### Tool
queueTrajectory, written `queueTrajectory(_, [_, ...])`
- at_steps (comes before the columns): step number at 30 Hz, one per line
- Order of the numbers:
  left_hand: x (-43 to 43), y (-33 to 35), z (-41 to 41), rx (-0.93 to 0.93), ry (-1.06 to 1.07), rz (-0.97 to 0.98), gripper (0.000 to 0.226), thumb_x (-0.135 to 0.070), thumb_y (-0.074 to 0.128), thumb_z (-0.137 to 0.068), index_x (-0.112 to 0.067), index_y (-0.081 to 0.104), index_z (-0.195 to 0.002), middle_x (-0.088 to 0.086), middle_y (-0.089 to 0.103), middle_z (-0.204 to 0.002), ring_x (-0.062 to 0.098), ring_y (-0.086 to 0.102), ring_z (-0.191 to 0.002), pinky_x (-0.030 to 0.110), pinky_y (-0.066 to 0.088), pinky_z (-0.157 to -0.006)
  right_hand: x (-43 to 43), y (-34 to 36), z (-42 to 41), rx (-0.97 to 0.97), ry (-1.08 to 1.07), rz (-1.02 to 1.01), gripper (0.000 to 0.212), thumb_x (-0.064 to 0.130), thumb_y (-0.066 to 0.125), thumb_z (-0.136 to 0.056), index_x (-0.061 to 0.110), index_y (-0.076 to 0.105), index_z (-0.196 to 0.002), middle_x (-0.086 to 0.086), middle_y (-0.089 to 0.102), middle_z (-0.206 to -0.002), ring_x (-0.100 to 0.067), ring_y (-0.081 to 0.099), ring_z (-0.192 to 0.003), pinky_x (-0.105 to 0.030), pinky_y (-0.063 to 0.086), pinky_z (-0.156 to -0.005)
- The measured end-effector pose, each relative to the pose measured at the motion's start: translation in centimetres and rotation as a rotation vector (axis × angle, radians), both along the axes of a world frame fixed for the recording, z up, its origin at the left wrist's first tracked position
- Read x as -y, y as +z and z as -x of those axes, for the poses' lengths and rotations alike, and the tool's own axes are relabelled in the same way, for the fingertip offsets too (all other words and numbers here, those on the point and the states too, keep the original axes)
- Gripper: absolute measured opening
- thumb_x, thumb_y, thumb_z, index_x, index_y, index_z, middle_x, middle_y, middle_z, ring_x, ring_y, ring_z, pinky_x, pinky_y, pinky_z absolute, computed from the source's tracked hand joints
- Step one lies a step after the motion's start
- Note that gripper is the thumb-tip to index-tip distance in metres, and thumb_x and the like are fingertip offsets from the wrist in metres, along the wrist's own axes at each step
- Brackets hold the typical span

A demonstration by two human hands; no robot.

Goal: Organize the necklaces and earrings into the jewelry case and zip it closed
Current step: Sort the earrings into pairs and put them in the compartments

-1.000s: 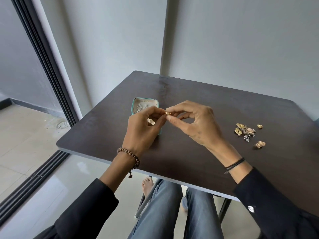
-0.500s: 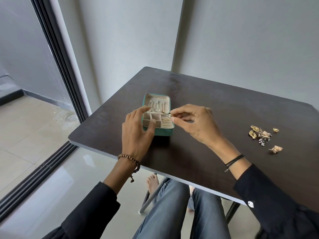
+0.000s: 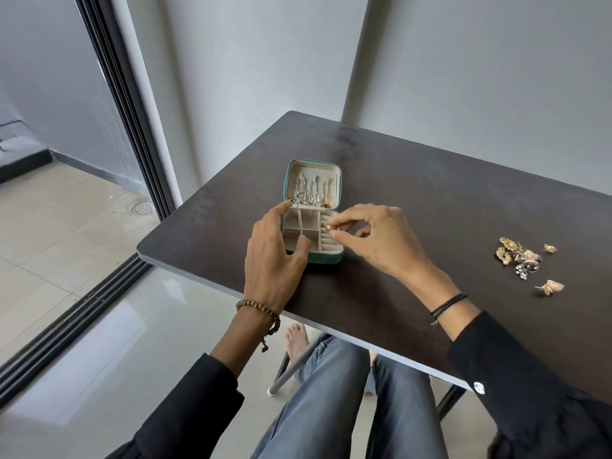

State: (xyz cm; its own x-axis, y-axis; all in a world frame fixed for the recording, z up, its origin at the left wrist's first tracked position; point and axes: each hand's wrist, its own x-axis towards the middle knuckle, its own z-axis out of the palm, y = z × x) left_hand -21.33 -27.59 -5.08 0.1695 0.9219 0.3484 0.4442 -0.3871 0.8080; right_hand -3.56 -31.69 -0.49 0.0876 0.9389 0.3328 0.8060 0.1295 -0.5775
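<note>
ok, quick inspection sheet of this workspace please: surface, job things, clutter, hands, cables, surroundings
Surface: dark table, person seated at its near edge.
Job's things: teal case open, lid up; necklaces hang in the lid; one earring held over the case's right-hand slots; loose earrings heaped on the table to the right.
Clutter: nothing seen.
Hands: left hand rests on the case's left side; right hand pinches the earring.
Cables: nothing seen.
Surroundings: grey wall behind; door frame and tiled floor at left.
</note>
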Motion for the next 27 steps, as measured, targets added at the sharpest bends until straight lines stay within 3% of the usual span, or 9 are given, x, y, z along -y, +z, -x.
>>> queueTrajectory(10, [0.0,0.0,0.1,-0.006,0.003,-0.004,0.049,-0.021,0.063,-0.092,-0.019,0.048,-0.138,-0.001,0.058,-0.135,0.013,0.051,-0.120,0.024,0.042,-0.090,-0.4,-0.3,-0.3,0.080,0.027,0.007,0.018,0.023,0.080,-0.086,0.024,0.081,-0.105,0.008,0.075,-0.096,0.001,0.063,-0.080,-0.003,0.043,-0.074])
queueTrajectory(17, [0.0,0.0,0.1,-0.011,0.016,-0.002,0.046,-0.021,0.064,-0.091,-0.020,0.050,-0.135,-0.004,0.060,-0.131,0.012,0.052,-0.115,0.023,0.040,-0.084,-0.4,-1.1,-0.1,0.065,0.049,-0.027,0.021,0.022,0.079,-0.089,0.019,0.080,-0.110,0.004,0.067,-0.098,-0.008,0.065,-0.080,-0.015,0.055,-0.071])
queueTrajectory(22, [-0.1,-0.2,0.1,-0.009,0.016,-0.014,0.044,-0.022,0.064,-0.090,-0.021,0.051,-0.132,-0.005,0.060,-0.129,0.012,0.053,-0.113,0.026,0.043,-0.083,-0.1,-1.3,0.0,0.101,0.046,-0.054,0.013,0.017,0.078,-0.088,0.017,0.077,-0.101,0.005,0.067,-0.097,-0.010,0.065,-0.085,-0.010,0.051,-0.065])
queueTrajectory(27, [-0.1,-0.3,0.0,0.000,0.009,-0.021,0.043,-0.022,0.064,-0.091,-0.021,0.051,-0.131,-0.004,0.060,-0.129,0.009,0.051,-0.110,0.030,0.049,-0.084,-0.1,-1.6,0.2,0.141,0.032,-0.024,0.017,0.019,0.071,-0.092,0.019,0.078,-0.107,0.005,0.063,-0.102,-0.009,0.060,-0.088,-0.011,0.048,-0.064])
